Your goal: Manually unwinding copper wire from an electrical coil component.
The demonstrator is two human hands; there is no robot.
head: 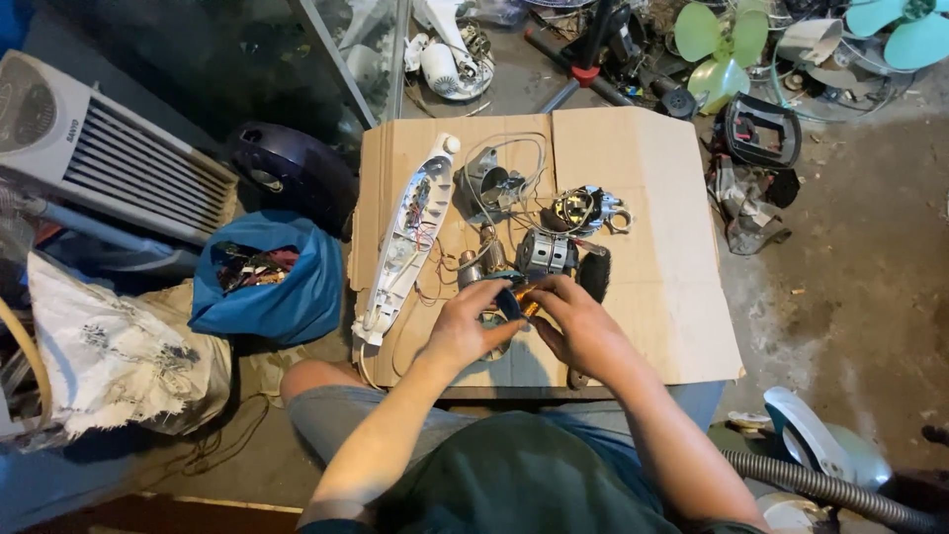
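- We sit at a low table (pixel 692 391) topped with a flattened sheet of brown cardboard (pixel 652 237), and a bare concrete floor (pixel 860 247) spreads out to the right.
- On the cardboard lie a long white plastic housing (pixel 407 237) with its wiring exposed, a grey metal bracket (pixel 486 180), a small motor (pixel 546 252), a black brush (pixel 594 272) and a tangle of wire with a coil assembly (pixel 583 210).
- Our left hand (pixel 467 324) and right hand (pixel 578 321) meet over the near edge of the cardboard; the fingers of both are curled shut around a small part with copper windings (pixel 524 299), which sits between them just in front of the motor.
- To the left stand a white air cooler (pixel 94 148), a blue bag (pixel 272 282) stuffed with scraps, a dark purple shell (pixel 287 168) and a white patterned cloth (pixel 109 356).
- Beyond the cardboard lie green fan blades (pixel 717 49), a black casing (pixel 761 131) and other fan parts; a grey ribbed hose (pixel 820 485) runs at lower right.
- The held part is mostly covered by our fingers, so we cannot make out its full shape.
- The air cooler, hose and far fan parts are cut off by the frame edges, and the dark upper-left corner is hard to read.
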